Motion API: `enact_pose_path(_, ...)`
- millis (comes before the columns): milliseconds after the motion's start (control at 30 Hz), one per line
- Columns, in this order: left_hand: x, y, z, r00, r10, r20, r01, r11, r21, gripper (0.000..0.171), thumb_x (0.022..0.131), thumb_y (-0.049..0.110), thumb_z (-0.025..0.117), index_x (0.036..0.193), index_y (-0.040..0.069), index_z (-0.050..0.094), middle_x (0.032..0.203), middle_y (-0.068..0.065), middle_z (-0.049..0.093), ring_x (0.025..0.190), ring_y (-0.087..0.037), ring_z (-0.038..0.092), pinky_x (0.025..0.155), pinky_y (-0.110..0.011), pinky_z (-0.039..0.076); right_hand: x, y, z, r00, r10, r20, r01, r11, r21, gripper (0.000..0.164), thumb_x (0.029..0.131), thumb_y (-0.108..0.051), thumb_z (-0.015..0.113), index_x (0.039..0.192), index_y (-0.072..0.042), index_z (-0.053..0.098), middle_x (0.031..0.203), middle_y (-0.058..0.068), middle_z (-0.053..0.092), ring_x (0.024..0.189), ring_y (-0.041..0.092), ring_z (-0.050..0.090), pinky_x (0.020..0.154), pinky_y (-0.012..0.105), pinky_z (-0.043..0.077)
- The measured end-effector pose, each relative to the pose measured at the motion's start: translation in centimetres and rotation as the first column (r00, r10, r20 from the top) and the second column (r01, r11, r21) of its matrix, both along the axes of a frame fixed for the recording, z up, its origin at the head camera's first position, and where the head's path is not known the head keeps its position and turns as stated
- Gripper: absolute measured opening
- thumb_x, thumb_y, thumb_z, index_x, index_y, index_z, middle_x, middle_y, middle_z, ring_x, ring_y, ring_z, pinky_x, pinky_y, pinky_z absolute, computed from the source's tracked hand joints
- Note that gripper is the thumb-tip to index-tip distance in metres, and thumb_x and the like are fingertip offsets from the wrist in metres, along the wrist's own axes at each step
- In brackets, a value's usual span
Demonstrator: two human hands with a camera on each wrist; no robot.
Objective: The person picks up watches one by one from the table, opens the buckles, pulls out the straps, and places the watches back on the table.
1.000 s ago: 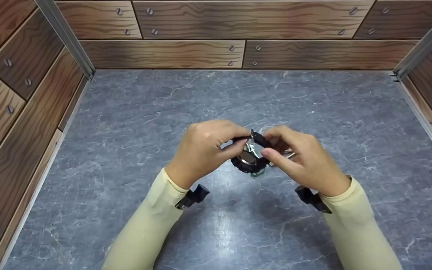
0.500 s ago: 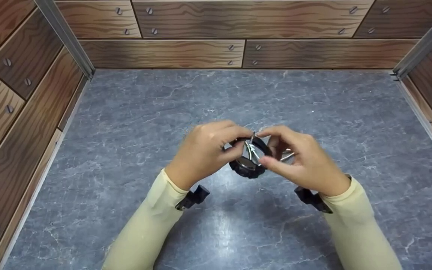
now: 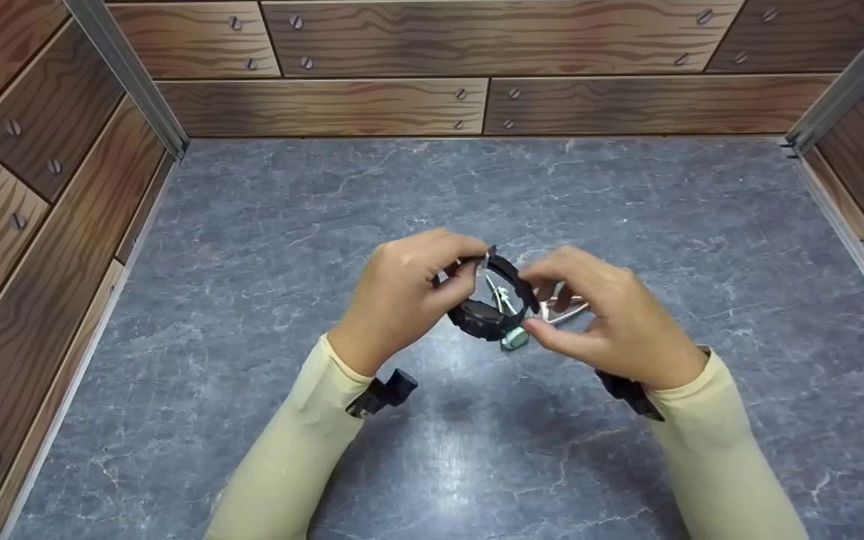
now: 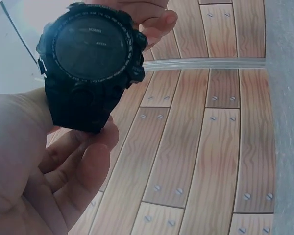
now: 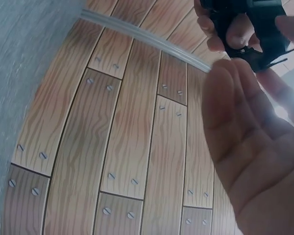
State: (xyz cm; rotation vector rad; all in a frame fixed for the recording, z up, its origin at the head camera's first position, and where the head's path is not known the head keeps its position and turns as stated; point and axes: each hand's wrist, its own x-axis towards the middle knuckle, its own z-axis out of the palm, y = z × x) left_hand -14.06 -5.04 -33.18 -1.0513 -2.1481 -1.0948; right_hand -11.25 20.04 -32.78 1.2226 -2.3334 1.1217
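A black digital wristwatch (image 3: 481, 319), its strap bent round into a loop, is held above the table between both hands. My left hand (image 3: 417, 281) pinches the strap near the buckle at the top of the loop. On the right side of the loop, my right hand (image 3: 597, 307) has its thumb and index finger at the strap. The dark round face of the watch (image 4: 90, 49) shows in the left wrist view. Part of the black strap (image 5: 264, 29) appears above my right fingers in the right wrist view.
Behind the watch on the grey marbled table (image 3: 327, 202) lie a small green item (image 3: 514, 339) and thin white cords (image 3: 571, 311), partly hidden by my hands. Wood-patterned walls (image 3: 372, 105) enclose the back and sides.
The watch and my left hand have shifted slightly left and up. My right fingertips have moved from the buckle down to the side of the strap, and the green item shows again.
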Motion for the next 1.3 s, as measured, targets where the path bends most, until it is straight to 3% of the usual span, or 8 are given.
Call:
enact_pose_path(267,-0.04,0.03,0.11,1.0,0.018,0.011,-0.017,1.0,-0.022,0.02,0.093,-0.001,0.066,0.105,0.009,0.079,0.097,0.0,0.077,0.08,-0.005,0.066,0.072,-0.017,0.054,-0.23,-0.1,-0.17,0.999,-0.017,-0.051,0.018,0.999,0.027,0.033,0.088,-0.012,0.081,0.117,-0.005,0.068,0.103,0.003,0.069,0.08,0.008,0.063,0.07,0.015,0.054)
enact_pose_path(700,-0.13,-0.09,0.06,1.0,0.02,-0.007,-0.02,0.999,-0.049,0.018,0.093,0.002,0.068,0.103,0.011,0.079,0.096,0.003,0.076,0.082,-0.003,0.067,0.075,-0.015,0.053,-0.49,0.09,-0.36,0.998,0.005,-0.066,-0.001,0.998,0.055,0.027,0.091,-0.02,0.08,0.111,-0.006,0.068,0.1,0.002,0.069,0.082,0.009,0.066,0.071,0.017,0.057)
enact_pose_path(833,-0.12,-0.08,0.02,1.0,0.016,-0.014,-0.016,0.999,-0.046,0.017,0.093,0.002,0.068,0.103,0.011,0.079,0.096,0.002,0.076,0.083,-0.004,0.068,0.076,-0.015,0.054,-0.2,0.02,-0.32,0.998,0.005,0.061,-0.006,1.0,0.025,0.034,0.088,-0.01,0.082,0.116,-0.005,0.064,0.101,-0.001,0.069,0.082,0.011,0.066,0.07,0.021,0.058)
enact_pose_path(933,-0.08,-0.01,0.08,1.0,0.013,-0.008,-0.013,1.0,-0.024,0.017,0.093,0.002,0.068,0.104,0.01,0.078,0.096,0.001,0.076,0.083,-0.004,0.068,0.074,-0.015,0.054,0.06,-0.09,-0.31,0.981,-0.001,0.192,0.007,0.999,-0.031,0.047,0.087,-0.003,0.08,0.127,-0.004,0.056,0.103,-0.002,0.069,0.081,0.015,0.065,0.07,0.027,0.058)
enact_pose_path(1033,0.0,0.12,0.07,1.0,0.01,-0.005,-0.01,1.0,-0.01,0.019,0.093,0.002,0.067,0.108,0.009,0.077,0.098,0.0,0.076,0.083,-0.004,0.067,0.071,-0.016,0.054,0.15,-0.21,-0.36,0.964,-0.023,0.266,0.041,0.997,-0.061,0.055,0.089,-0.002,0.079,0.137,-0.004,0.054,0.103,-0.001,0.071,0.08,0.016,0.067,0.07,0.028,0.059)
enact_pose_path(1167,0.1,0.3,0.01,1.0,-0.005,-0.012,0.005,0.999,-0.044,0.027,0.094,0.006,0.067,0.12,0.009,0.074,0.103,0.0,0.076,0.083,-0.005,0.067,0.069,-0.018,0.053,0.0,-0.36,-0.53,0.962,-0.075,0.264,0.088,0.995,-0.038,0.035,0.094,-0.005,0.076,0.127,-0.007,0.067,0.1,-0.001,0.074,0.077,0.013,0.069,0.068,0.025,0.06)
enact_pose_path(1300,0.23,0.29,-0.06,0.998,-0.053,0.016,0.054,0.994,-0.099,0.036,0.095,0.02,0.071,0.13,0.01,0.071,0.104,0.001,0.073,0.081,-0.008,0.063,0.069,-0.021,0.051,-0.13,-0.48,-0.63,0.98,-0.118,0.162,0.12,0.993,-0.005,0.018,0.095,-0.005,0.074,0.114,-0.006,0.073,0.1,-0.001,0.073,0.076,0.011,0.068,0.065,0.022,0.06)
